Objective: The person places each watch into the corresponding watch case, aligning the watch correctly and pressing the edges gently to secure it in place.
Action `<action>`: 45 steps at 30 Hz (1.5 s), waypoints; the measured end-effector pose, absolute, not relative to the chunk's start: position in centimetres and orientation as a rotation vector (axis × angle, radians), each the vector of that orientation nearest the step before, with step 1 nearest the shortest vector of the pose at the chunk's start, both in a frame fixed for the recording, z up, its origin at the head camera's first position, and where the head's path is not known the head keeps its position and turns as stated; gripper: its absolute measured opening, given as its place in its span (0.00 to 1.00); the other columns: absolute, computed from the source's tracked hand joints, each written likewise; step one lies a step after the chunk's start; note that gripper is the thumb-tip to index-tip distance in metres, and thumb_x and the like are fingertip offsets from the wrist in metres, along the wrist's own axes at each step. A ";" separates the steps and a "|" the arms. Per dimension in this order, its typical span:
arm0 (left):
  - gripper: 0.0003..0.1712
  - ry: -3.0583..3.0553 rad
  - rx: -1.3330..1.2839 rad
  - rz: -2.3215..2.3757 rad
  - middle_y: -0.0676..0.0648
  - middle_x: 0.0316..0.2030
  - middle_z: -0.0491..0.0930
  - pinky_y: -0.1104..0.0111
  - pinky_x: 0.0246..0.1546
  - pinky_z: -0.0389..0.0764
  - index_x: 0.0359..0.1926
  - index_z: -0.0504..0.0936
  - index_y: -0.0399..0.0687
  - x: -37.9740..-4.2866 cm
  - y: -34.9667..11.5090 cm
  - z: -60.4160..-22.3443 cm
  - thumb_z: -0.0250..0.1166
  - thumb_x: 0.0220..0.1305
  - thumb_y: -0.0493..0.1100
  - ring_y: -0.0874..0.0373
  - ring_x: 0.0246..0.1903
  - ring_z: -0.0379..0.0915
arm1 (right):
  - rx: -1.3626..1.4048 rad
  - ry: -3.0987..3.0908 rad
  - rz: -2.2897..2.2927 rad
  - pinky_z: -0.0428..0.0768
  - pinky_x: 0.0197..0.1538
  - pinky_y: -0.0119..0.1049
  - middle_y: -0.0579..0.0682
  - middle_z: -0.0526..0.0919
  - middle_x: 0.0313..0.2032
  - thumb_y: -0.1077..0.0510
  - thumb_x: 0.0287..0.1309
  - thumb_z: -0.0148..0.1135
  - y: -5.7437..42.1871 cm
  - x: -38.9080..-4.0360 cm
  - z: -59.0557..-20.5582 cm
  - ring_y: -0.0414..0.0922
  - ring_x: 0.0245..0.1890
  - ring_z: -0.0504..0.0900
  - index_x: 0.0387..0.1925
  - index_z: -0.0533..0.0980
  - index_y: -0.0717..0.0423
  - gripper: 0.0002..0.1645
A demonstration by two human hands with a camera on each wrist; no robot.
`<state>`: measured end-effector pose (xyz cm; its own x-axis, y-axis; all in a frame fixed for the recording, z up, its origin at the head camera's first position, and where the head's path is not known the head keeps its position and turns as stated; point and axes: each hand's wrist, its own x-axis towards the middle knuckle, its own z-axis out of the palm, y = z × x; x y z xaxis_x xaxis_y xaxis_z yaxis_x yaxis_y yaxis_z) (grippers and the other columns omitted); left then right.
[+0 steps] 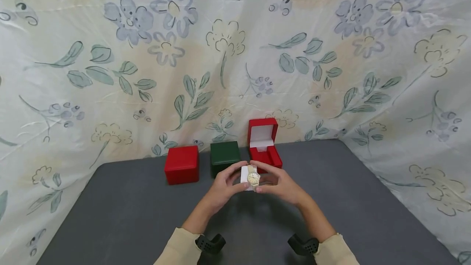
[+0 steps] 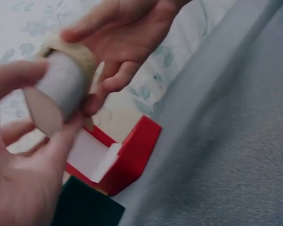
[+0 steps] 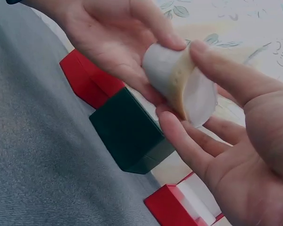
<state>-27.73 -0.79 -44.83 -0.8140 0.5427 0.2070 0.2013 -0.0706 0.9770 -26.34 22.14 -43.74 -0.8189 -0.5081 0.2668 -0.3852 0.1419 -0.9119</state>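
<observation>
Both hands hold a wristwatch (image 1: pixel 253 178) wrapped round a white watch cushion (image 2: pixel 63 81), raised above the table in front of the boxes. My left hand (image 1: pixel 223 186) pinches the cushion from its left end between thumb and fingers. At the other end, my right hand (image 1: pixel 280 184) pinches the watch's cream strap (image 3: pixel 180 77) and the cushion's edge. In the head view the pale dial faces up toward me. Just behind the hands stands a red watch box (image 1: pixel 272 156) with its lid raised, its inside white and red.
A closed green box (image 1: pixel 225 153) stands left of the raised-lid box, and a closed red box (image 1: pixel 182 165) further left. All three sit near the back of the grey table (image 1: pixel 136 207). A flowered curtain (image 1: pixel 228 60) hangs behind and along the sides.
</observation>
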 end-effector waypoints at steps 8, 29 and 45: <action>0.39 1.960 0.835 1.871 0.47 0.70 0.61 0.59 0.54 0.79 0.70 0.64 0.51 -28.1 -1.7 -44.1 0.68 0.59 0.37 0.44 0.70 0.59 | -0.803 2.273 -1.763 0.85 0.46 0.42 0.55 0.69 0.63 0.58 0.53 0.69 22.7 -26.4 -43.1 0.55 0.49 0.76 0.68 0.65 0.49 0.40; 0.40 2.446 0.974 1.682 0.50 0.64 0.69 0.64 0.48 0.82 0.67 0.68 0.55 -27.0 -0.8 -42.8 0.73 0.53 0.39 0.49 0.64 0.69 | -0.722 2.391 -1.771 0.83 0.52 0.42 0.52 0.68 0.64 0.56 0.50 0.72 21.5 -26.4 -43.3 0.56 0.57 0.72 0.68 0.63 0.44 0.43; 0.42 2.531 1.058 1.552 0.51 0.65 0.66 0.64 0.47 0.83 0.67 0.66 0.58 -26.6 -0.3 -42.7 0.74 0.52 0.36 0.48 0.63 0.66 | -0.620 2.449 -1.853 0.85 0.44 0.38 0.55 0.71 0.60 0.54 0.51 0.71 21.7 -26.5 -44.1 0.55 0.49 0.78 0.64 0.68 0.44 0.38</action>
